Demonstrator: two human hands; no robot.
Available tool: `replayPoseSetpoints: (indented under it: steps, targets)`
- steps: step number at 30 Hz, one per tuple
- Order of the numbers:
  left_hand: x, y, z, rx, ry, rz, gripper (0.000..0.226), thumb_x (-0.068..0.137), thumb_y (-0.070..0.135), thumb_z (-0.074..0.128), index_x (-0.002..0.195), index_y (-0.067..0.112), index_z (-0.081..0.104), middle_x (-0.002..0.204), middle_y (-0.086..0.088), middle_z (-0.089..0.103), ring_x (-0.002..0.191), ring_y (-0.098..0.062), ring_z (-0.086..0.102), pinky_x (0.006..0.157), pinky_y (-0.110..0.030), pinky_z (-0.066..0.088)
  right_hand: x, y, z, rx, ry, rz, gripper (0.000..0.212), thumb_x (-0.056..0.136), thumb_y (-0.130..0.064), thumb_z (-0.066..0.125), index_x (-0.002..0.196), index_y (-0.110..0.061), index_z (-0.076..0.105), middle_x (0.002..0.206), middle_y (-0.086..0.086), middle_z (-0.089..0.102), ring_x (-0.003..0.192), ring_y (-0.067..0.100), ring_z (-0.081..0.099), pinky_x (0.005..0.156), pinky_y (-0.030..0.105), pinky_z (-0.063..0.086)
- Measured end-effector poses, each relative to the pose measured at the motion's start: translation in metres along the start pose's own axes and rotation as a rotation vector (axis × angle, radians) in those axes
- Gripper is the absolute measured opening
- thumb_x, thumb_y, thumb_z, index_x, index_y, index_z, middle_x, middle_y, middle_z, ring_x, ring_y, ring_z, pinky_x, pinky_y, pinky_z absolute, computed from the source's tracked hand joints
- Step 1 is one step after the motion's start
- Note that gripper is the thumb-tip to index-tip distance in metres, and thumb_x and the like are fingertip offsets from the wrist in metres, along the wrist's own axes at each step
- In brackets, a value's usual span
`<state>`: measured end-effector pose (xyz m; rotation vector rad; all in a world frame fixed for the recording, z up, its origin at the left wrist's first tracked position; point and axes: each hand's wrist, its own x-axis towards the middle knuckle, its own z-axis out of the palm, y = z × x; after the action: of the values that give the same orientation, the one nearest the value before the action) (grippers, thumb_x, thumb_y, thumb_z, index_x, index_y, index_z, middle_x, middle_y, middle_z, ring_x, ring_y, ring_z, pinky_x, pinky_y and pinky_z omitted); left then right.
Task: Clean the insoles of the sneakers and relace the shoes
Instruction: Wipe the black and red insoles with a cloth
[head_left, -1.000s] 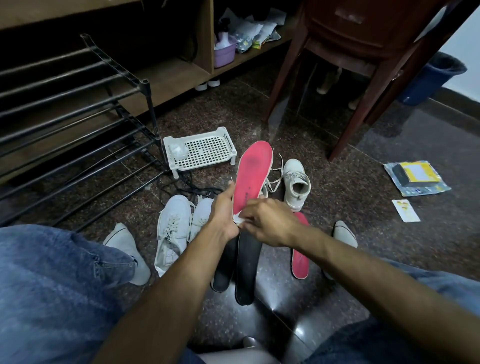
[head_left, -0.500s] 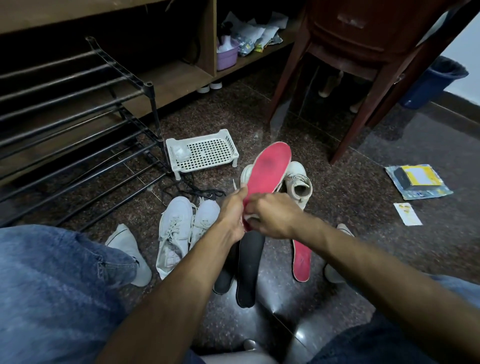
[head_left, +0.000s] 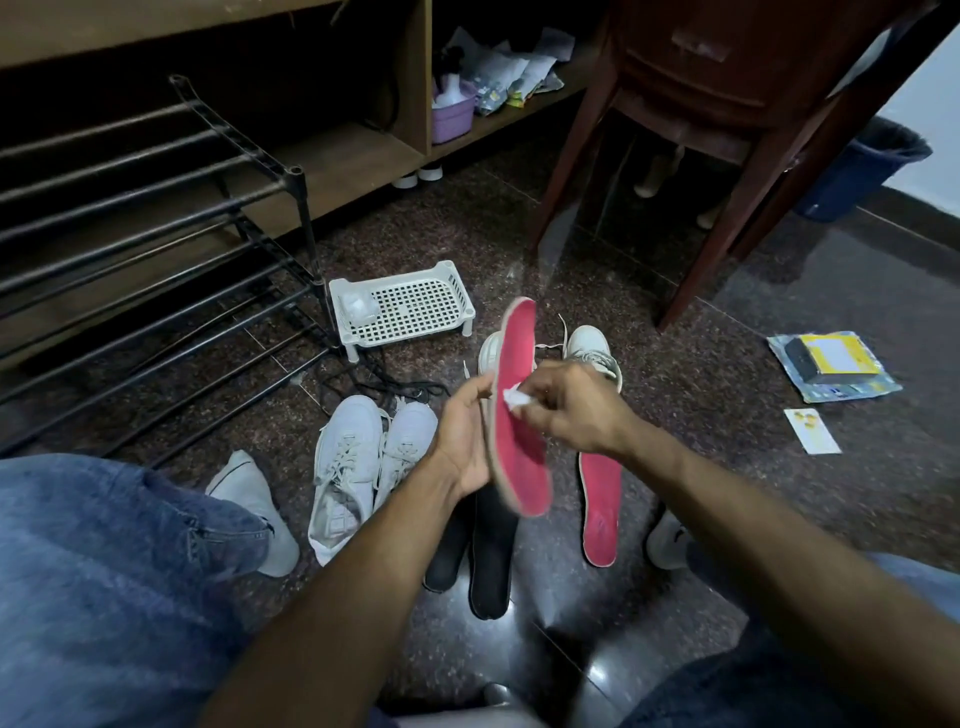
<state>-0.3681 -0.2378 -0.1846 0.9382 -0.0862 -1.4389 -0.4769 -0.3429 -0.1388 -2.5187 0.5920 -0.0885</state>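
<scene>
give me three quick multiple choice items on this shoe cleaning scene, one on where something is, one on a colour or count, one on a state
1. Where does the white basket stand?
A. on the floor beside the black rack
B. on the chair seat
C. inside the blue bin

2. How many red insoles are in view?
A. one
B. two
C. four

3. What is the right hand doing?
A. hanging idle
B. tying a lace
C. pinching a white wipe against the held insole

Answers:
1. A, the basket sits on the floor next to the rack.
2. B, one red insole is held up and the other insole lies on the floor.
3. C, its fingers pinch the wipe on the red surface while the left hand holds the insole from behind.
</scene>
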Motion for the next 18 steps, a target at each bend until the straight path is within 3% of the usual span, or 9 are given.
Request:
replayPoseSetpoints:
  steps: [3, 6, 8, 12, 15, 18]
  targets:
    - [0.004, -0.004, 0.002, 0.040, 0.019, -0.023, 0.080, 0.086, 0.072, 0.043, 0.124, 0.005, 0.062, 0.092, -0.012, 0.063, 0.081, -0.025, 0.061, 0.077, -0.037, 0.051, -0.009, -0.012, 0.014, -0.161, -0.071, -0.103, 0.014, 0.086, -0.034, 0.058, 0.086, -0.023, 0.067, 0.081, -0.013, 0.052, 0.079, 0.019, 0.060, 0.063, 0.033, 0.046]
    - [0.001, -0.012, -0.002, 0.060, -0.001, -0.052, 0.072, 0.088, 0.071, 0.035, 0.109, 0.012, 0.070, 0.084, -0.012, 0.067, 0.070, -0.025, 0.065, 0.062, -0.035, 0.055, -0.005, -0.014, 0.015, -0.337, 0.011, -0.093, 0.017, 0.091, -0.035, 0.054, 0.097, -0.023, 0.064, 0.094, -0.006, 0.055, 0.090, 0.022, 0.061, 0.063, 0.031, 0.036]
    - [-0.004, -0.018, -0.002, 0.056, -0.050, -0.077, 0.068, 0.091, 0.067, 0.030, 0.100, 0.014, 0.070, 0.077, -0.011, 0.069, 0.058, -0.024, 0.066, 0.050, -0.030, 0.053, 0.009, -0.008, 0.011, -0.389, 0.089, -0.027, 0.022, 0.092, -0.038, 0.052, 0.103, -0.023, 0.064, 0.106, -0.002, 0.058, 0.095, 0.027, 0.062, 0.066, 0.034, 0.039]
    - [-0.009, -0.025, -0.002, 0.111, -0.094, -0.123, 0.075, 0.090, 0.069, 0.029, 0.115, 0.006, 0.061, 0.085, -0.013, 0.069, 0.054, -0.023, 0.063, 0.047, -0.028, 0.051, 0.035, 0.010, -0.009, -0.386, 0.197, 0.236, 0.023, 0.092, -0.036, 0.054, 0.108, -0.023, 0.065, 0.115, 0.002, 0.061, 0.104, 0.031, 0.060, 0.072, 0.035, 0.042]
    - [-0.008, -0.022, -0.002, 0.108, -0.086, -0.117, 0.073, 0.089, 0.069, 0.030, 0.116, 0.008, 0.062, 0.089, -0.013, 0.071, 0.057, -0.024, 0.064, 0.048, -0.029, 0.051, 0.033, 0.016, -0.007, -0.265, 0.229, 0.265, 0.021, 0.087, -0.037, 0.056, 0.098, -0.022, 0.068, 0.105, 0.002, 0.067, 0.098, 0.030, 0.062, 0.073, 0.033, 0.046]
    - [0.002, -0.022, -0.006, 0.088, -0.015, -0.085, 0.066, 0.092, 0.066, 0.029, 0.111, 0.013, 0.064, 0.081, -0.011, 0.070, 0.060, -0.024, 0.066, 0.049, -0.029, 0.052, 0.016, 0.010, 0.011, -0.188, 0.012, 0.094, 0.038, 0.083, -0.054, 0.044, 0.084, -0.022, 0.066, 0.082, -0.002, 0.069, 0.077, 0.025, 0.065, 0.066, 0.037, 0.052]
